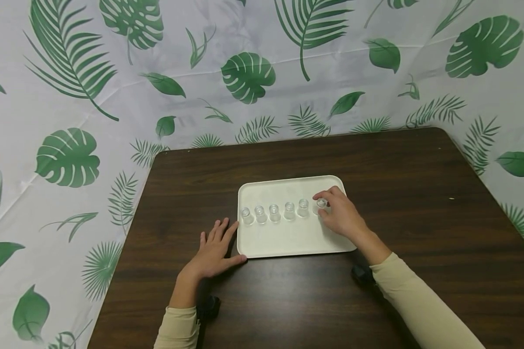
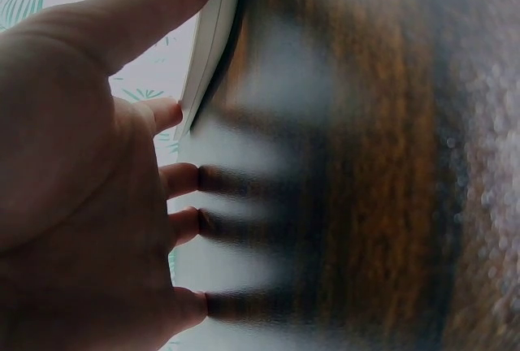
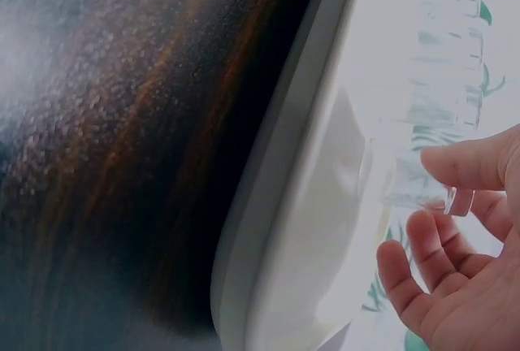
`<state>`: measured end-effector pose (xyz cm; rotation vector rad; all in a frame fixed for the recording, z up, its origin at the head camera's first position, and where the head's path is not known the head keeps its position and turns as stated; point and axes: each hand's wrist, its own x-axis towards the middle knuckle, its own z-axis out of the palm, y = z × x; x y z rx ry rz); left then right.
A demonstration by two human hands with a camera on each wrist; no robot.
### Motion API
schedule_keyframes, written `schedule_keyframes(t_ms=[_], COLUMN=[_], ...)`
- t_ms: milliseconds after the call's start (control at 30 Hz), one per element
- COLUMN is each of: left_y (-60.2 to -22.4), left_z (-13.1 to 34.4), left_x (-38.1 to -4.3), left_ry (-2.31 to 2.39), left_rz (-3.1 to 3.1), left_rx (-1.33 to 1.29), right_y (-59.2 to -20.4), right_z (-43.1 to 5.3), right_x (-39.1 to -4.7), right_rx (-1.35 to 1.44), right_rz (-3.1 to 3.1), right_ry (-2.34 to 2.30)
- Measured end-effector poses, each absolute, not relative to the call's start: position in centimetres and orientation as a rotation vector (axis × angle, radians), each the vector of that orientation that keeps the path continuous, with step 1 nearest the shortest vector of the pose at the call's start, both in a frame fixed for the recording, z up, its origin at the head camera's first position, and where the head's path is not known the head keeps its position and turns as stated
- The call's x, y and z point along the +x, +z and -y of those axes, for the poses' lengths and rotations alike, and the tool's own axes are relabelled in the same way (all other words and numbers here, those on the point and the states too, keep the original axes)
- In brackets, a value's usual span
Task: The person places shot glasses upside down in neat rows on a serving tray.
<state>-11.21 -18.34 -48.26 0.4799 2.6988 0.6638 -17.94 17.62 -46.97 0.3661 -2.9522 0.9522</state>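
A row of several small clear glass bottles (image 1: 274,213) stands upright across a white tray (image 1: 284,242). At the row's right end, my right hand (image 1: 341,213) pinches the last glass bottle (image 1: 320,204) near its top. In the right wrist view, the thumb and index finger of my right hand (image 3: 455,245) are at its neck, while the other fingers curl loosely below. My left hand (image 1: 213,254) lies spread at the tray's front left corner. Its thumb and index fingertip meet the tray rim (image 2: 213,42) in the left wrist view, and the other fingertips rest on the tabletop.
The tray sits on a dark wood-grain table (image 1: 288,300). Behind the table hangs a white cloth with green leaf prints (image 1: 249,77). Dark wrist devices (image 1: 208,307) sit under both forearms, which wear beige sleeves (image 1: 419,295).
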Motion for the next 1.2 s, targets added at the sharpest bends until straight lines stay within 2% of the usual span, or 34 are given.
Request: schedule_keyframes(t_ms=[733, 1200], left_y=[-49.2, -49.2], left_z=[18.6, 18.8], left_x=[-11.4, -11.6], left_ry=[0.661, 0.649], left_rz=[-2.709, -2.707], left_rx=[0.487, 0.499], right_y=[-46.8, -45.4], right_z=[-17.8, -19.7], right_x=[-17.8, -17.4], right_rx=[0.352, 0.293], right_rz=[2.96, 2.926], right_ry=[0.961, 1.054])
